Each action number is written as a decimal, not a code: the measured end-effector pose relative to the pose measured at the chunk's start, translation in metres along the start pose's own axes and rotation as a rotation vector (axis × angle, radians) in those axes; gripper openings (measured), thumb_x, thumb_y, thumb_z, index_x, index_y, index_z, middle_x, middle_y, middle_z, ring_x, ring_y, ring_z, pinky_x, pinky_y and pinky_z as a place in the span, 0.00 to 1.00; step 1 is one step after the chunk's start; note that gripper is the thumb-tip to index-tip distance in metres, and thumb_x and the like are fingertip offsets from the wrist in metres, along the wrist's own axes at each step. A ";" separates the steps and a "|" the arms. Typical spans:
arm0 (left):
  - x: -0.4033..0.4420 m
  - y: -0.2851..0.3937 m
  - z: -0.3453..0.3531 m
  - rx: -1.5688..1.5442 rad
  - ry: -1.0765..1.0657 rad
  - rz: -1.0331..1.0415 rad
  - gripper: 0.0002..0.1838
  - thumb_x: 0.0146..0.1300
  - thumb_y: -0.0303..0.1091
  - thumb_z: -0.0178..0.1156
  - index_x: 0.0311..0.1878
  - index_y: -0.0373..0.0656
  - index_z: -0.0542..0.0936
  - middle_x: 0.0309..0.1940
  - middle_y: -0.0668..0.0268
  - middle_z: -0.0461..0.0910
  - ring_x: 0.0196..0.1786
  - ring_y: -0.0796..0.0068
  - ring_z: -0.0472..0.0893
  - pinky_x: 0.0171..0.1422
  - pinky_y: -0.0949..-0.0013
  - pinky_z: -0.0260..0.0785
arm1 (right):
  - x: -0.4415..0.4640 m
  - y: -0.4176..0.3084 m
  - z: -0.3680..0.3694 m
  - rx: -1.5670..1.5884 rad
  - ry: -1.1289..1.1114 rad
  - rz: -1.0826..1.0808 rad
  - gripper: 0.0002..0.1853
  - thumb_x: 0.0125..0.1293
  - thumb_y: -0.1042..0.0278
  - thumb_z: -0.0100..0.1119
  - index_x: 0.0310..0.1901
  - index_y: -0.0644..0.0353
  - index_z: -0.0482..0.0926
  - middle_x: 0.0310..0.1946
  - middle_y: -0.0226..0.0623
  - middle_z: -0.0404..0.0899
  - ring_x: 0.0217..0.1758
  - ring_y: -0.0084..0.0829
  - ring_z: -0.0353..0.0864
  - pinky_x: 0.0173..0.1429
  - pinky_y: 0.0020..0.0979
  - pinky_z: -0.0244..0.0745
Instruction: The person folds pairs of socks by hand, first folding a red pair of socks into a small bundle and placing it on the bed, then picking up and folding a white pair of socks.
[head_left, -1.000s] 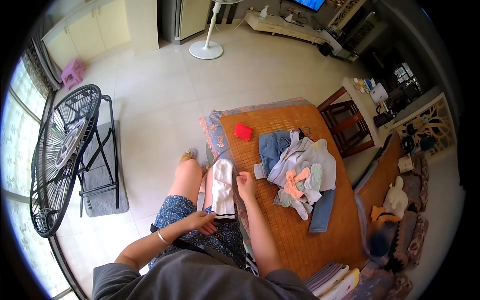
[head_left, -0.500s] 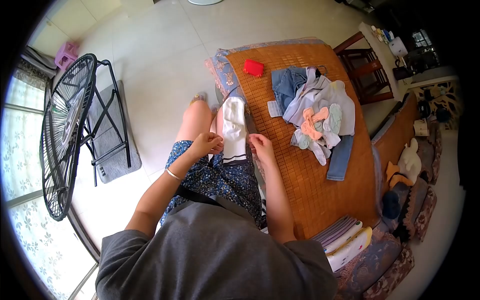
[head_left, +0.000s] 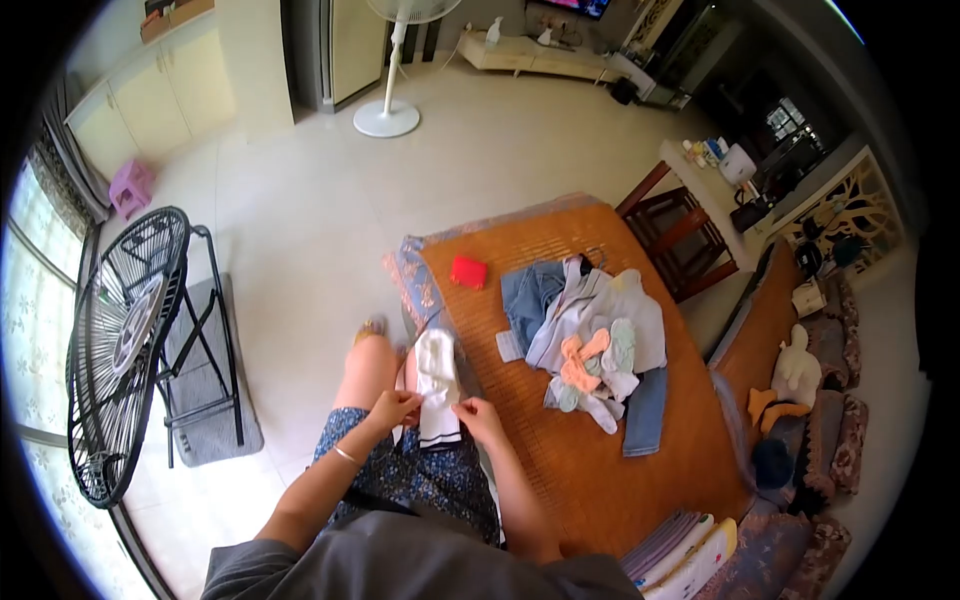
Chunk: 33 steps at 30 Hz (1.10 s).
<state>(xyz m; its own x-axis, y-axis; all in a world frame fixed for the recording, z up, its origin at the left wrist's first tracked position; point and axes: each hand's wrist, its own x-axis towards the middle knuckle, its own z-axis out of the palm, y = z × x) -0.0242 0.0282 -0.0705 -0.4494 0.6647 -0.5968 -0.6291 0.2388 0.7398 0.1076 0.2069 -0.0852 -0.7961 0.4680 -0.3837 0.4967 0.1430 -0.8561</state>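
A white sock [head_left: 437,375] with dark stripes at its cuff lies lengthwise over my lap, on the leg nearer the bed. My left hand [head_left: 395,409] pinches its left edge with thumb and fingertips. At the opposite edge, my right hand [head_left: 481,419] is closed on the fabric, a little lower down. To the right, on the woven mat [head_left: 540,480], sits a heap of clothes: jeans [head_left: 645,415], a pale grey-lilac garment [head_left: 570,318] and small peach-coloured cloth pieces [head_left: 582,362]. A small red item [head_left: 468,271] rests near the mat's left edge.
A black folding chair [head_left: 130,340] stands left on a grey mat. A white standing fan [head_left: 387,118] and a pink stool [head_left: 130,188] are farther off. Beyond the bed stands a wooden chair [head_left: 685,235]. Folded cloths [head_left: 680,560] lie at the lower right, near a plush toy [head_left: 797,362].
The view has tilted up, showing more of the room. My right hand has come in from beside the sock to its edge, and both hands now pinch it.
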 end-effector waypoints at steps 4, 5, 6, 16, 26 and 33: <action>0.001 -0.006 0.003 0.047 0.077 0.004 0.13 0.64 0.36 0.59 0.35 0.34 0.80 0.24 0.67 0.78 0.23 0.80 0.76 0.29 0.77 0.74 | 0.001 0.005 -0.001 0.116 -0.062 0.049 0.12 0.62 0.62 0.62 0.32 0.65 0.78 0.23 0.28 0.76 0.26 0.17 0.71 0.30 0.22 0.66; 0.002 -0.009 0.004 0.036 0.089 -0.005 0.12 0.64 0.36 0.60 0.35 0.34 0.80 0.23 0.67 0.78 0.23 0.81 0.77 0.29 0.78 0.74 | 0.001 0.007 -0.001 0.135 -0.063 0.060 0.11 0.62 0.63 0.61 0.34 0.65 0.78 0.23 0.28 0.76 0.25 0.17 0.70 0.29 0.22 0.65; 0.003 -0.011 0.004 0.035 0.089 -0.003 0.12 0.64 0.36 0.60 0.35 0.34 0.80 0.23 0.67 0.78 0.23 0.81 0.77 0.29 0.78 0.74 | 0.000 0.008 -0.001 0.133 -0.063 0.058 0.11 0.62 0.63 0.61 0.34 0.65 0.78 0.23 0.28 0.76 0.25 0.17 0.70 0.29 0.22 0.65; 0.005 -0.006 0.010 0.046 0.084 0.054 0.12 0.63 0.36 0.60 0.37 0.33 0.80 0.25 0.68 0.78 0.23 0.81 0.77 0.28 0.78 0.74 | 0.012 -0.005 0.002 0.029 -0.002 0.098 0.18 0.57 0.55 0.66 0.30 0.66 0.78 0.24 0.31 0.77 0.26 0.21 0.71 0.31 0.26 0.67; 0.014 -0.016 0.005 0.029 0.088 0.033 0.11 0.62 0.35 0.62 0.36 0.34 0.79 0.27 0.67 0.79 0.25 0.80 0.77 0.29 0.78 0.73 | 0.003 -0.023 -0.003 0.189 -0.034 0.152 0.14 0.58 0.57 0.66 0.29 0.60 0.79 0.15 0.24 0.69 0.11 0.16 0.58 0.14 0.25 0.46; 0.013 -0.014 0.007 -0.010 0.077 0.027 0.10 0.61 0.34 0.63 0.35 0.35 0.78 0.27 0.67 0.79 0.25 0.79 0.78 0.30 0.78 0.73 | -0.005 -0.042 -0.009 0.172 -0.055 0.163 0.12 0.60 0.60 0.64 0.30 0.60 0.79 0.15 0.23 0.67 0.10 0.17 0.57 0.12 0.26 0.46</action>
<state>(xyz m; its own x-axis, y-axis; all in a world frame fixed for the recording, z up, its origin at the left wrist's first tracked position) -0.0171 0.0388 -0.0866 -0.5136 0.6139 -0.5995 -0.6227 0.2141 0.7526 0.0936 0.2066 -0.0443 -0.7299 0.4241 -0.5360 0.5577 -0.0839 -0.8258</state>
